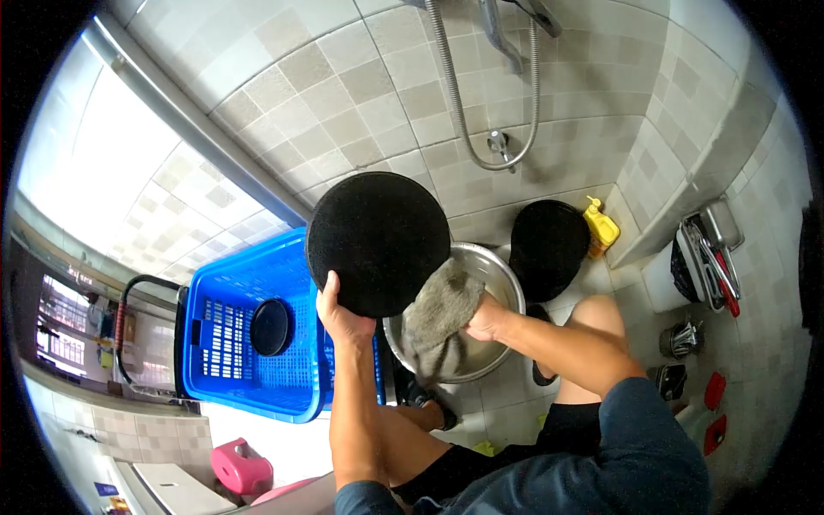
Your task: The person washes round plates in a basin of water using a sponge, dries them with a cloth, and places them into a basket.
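A large round black disc [378, 240] is held up by its lower left edge in my left hand [345, 316], whose fingers are partly behind it. My right hand [487, 318] grips a grey cloth [446, 300], which touches or overlaps the disc's lower right edge and hangs down. Beneath the cloth stands a metal basin [513, 292] with cloudy water. The blue basket [257, 390] is to the left of my left hand, with a small round black dish [271, 327] inside.
More black round pieces [548, 249] lean by the tiled wall, beside a yellow pump bottle [602, 228]. A shower hose [455, 94] hangs above. At the lower left is a pink stool [242, 466]. Utensils [717, 257] hang at the right.
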The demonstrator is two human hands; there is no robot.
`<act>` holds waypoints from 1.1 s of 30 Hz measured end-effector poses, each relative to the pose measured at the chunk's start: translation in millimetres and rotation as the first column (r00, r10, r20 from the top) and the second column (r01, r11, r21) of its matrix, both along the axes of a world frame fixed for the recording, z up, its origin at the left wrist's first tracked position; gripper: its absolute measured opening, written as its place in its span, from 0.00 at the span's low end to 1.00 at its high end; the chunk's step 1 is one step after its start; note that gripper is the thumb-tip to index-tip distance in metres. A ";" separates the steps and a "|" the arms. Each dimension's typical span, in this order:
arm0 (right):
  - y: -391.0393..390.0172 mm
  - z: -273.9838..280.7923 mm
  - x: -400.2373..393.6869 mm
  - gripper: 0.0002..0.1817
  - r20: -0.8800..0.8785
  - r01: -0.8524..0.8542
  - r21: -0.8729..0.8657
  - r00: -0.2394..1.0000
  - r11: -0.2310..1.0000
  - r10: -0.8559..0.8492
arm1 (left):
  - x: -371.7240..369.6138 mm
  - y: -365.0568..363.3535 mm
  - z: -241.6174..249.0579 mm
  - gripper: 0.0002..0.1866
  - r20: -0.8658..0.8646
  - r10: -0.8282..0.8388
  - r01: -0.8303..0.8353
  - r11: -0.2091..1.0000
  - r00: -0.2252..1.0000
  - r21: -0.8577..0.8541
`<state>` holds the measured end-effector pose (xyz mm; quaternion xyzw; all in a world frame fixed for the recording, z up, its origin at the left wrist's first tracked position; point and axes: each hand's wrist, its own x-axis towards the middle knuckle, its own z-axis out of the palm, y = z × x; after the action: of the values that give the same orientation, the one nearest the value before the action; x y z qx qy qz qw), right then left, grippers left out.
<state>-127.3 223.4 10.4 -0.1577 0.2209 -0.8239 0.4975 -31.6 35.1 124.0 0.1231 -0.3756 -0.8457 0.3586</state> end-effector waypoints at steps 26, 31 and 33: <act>-6.3 22.5 -37.8 0.31 -0.885 0.601 -0.049 -0.396 0.798 0.244 | -14.8 80.4 -41.1 0.18 0.404 -0.082 0.136 0.985 0.911 -0.106; -5.7 1.4 -77.7 0.26 -0.862 0.807 0.028 -0.280 0.590 0.424 | -9.6 81.1 -40.5 0.15 0.408 -0.091 0.166 0.974 0.908 -0.153; 9.4 20.4 -83.9 0.24 -0.926 0.824 0.130 -0.097 0.551 0.364 | -4.7 74.7 -39.4 0.15 0.413 -0.089 0.157 0.979 0.906 -0.134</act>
<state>-211.1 232.8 30.8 -0.4082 0.8483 -0.3371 -0.0101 -36.4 109.8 84.6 0.2416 -0.5169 -0.7890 0.2279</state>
